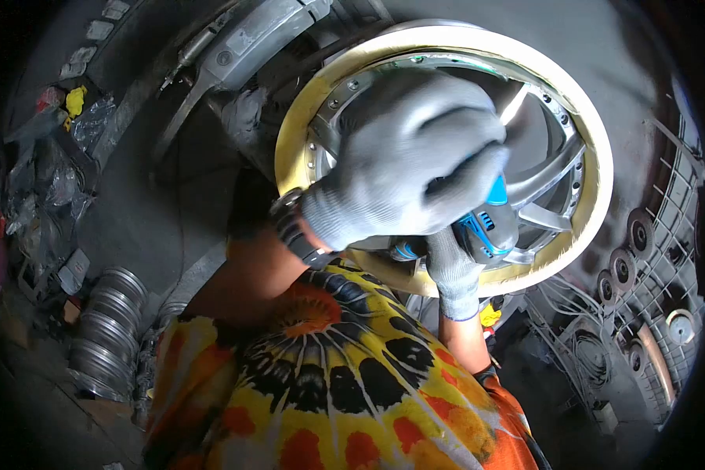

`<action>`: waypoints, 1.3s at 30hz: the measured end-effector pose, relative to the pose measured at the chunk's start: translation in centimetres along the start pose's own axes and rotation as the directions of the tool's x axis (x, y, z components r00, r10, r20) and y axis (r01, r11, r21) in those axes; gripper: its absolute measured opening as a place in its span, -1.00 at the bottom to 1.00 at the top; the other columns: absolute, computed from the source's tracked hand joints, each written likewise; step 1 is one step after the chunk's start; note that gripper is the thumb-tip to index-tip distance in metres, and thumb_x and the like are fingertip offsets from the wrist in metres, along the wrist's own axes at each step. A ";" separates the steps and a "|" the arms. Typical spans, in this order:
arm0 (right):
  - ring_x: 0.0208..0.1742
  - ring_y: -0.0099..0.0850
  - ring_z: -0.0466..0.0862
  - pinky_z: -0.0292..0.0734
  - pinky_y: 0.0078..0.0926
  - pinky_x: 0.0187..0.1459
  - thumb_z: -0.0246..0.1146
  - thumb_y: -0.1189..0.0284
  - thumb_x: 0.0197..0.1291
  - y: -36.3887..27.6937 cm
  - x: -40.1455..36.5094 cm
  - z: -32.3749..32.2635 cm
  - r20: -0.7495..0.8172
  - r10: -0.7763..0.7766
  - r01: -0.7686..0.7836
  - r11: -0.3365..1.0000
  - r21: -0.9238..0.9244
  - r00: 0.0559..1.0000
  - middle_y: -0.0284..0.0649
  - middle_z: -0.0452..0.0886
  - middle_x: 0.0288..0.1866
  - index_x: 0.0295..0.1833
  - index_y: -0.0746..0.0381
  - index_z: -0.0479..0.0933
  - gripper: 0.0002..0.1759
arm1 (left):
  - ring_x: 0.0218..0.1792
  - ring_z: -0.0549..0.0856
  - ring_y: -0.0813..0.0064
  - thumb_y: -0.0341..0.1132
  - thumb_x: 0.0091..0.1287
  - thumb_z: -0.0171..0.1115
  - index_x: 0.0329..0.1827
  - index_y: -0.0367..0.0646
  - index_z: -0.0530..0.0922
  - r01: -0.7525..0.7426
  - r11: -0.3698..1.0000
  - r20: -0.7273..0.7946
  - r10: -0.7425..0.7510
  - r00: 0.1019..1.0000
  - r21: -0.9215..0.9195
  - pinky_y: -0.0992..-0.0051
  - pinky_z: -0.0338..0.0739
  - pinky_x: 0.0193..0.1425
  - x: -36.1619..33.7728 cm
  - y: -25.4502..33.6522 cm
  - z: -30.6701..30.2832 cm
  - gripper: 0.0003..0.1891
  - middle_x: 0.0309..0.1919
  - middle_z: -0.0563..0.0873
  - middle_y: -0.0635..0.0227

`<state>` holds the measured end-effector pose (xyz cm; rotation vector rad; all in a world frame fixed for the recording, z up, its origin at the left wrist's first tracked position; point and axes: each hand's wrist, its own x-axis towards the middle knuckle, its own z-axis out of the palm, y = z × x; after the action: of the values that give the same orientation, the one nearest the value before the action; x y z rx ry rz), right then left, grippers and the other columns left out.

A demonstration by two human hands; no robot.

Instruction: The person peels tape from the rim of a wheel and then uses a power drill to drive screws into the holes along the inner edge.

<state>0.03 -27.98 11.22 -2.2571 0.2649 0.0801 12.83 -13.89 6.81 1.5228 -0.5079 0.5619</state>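
Note:
A spoked alloy wheel [552, 184] with bolt holes around its face lies in front of me, its outer lip wrapped in yellow masking tape [599, 180]. My right hand [452, 266], in a grey glove, is wrapped round a blue and dark-grey cordless power tool [489, 227] over the near side of the wheel. Above the wheel's centre, close to the camera, is my left hand [415, 149], also gloved and slightly blurred. Its fingers are curled beside the tool; whatever they hold, if anything, is hidden. The tool's working end is also hidden behind the left hand.
A grey metal machine arm [251, 47] stands at upper left. Plastic bags [63, 176] and stacked metal rims [110, 329] are on the left. A wire rack [674, 258] with abrasive discs [623, 270] and coiled cable [590, 356] are on the right.

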 end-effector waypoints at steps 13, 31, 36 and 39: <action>0.04 -0.31 0.88 0.74 -0.33 0.16 0.48 0.53 0.26 -2.4 0.0 2.2 -0.101 0.140 -0.116 0.971 0.210 0.985 -0.14 0.88 0.04 0.28 0.34 0.67 -0.54 | 0.05 0.80 0.18 -0.35 0.48 0.49 0.34 -0.29 0.54 0.459 0.791 0.196 -0.565 0.801 0.405 0.28 0.71 0.17 -6.8 -5.7 -9.2 -0.54 0.08 0.74 0.03; 0.01 -0.37 0.86 0.75 -0.37 0.10 0.52 0.55 0.21 -3.7 0.4 3.1 -0.196 0.155 -0.119 0.976 0.184 0.968 -0.09 0.84 0.06 0.37 0.34 0.58 -0.41 | -0.36 0.78 -0.15 -0.24 0.48 0.54 -0.27 -0.24 0.56 0.468 0.868 0.205 -0.495 0.844 0.166 0.20 0.65 -0.34 -9.2 -9.0 -8.4 -0.67 -0.41 0.75 -0.02; 0.01 -0.40 0.85 0.75 -0.38 0.09 0.51 0.58 0.19 -3.8 1.1 2.5 -0.188 0.210 -0.165 0.960 0.227 0.960 -0.10 0.84 0.06 0.37 0.36 0.60 -0.40 | -0.40 0.75 -0.05 -0.24 0.49 0.53 -0.24 -0.26 0.59 0.487 0.863 0.148 -0.503 0.852 0.130 0.28 0.64 -0.29 -10.0 -9.0 -7.9 -0.69 -0.37 0.77 -0.01; -0.02 -0.41 0.85 0.76 -0.39 0.07 0.54 0.58 0.18 -3.8 0.2 2.2 -0.209 0.234 -0.181 0.953 0.244 0.949 -0.11 0.85 0.05 0.34 0.38 0.63 -0.42 | -0.43 0.75 0.13 -0.24 0.51 0.52 -0.22 -0.28 0.60 0.526 0.846 0.109 -0.533 0.839 0.091 0.30 0.64 -0.27 -10.3 -8.1 -7.6 -0.70 -0.37 0.77 0.01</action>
<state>1.15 -23.96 12.59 -2.0078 0.6113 -0.1039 9.69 -6.30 -5.90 1.6747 -0.1469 0.0411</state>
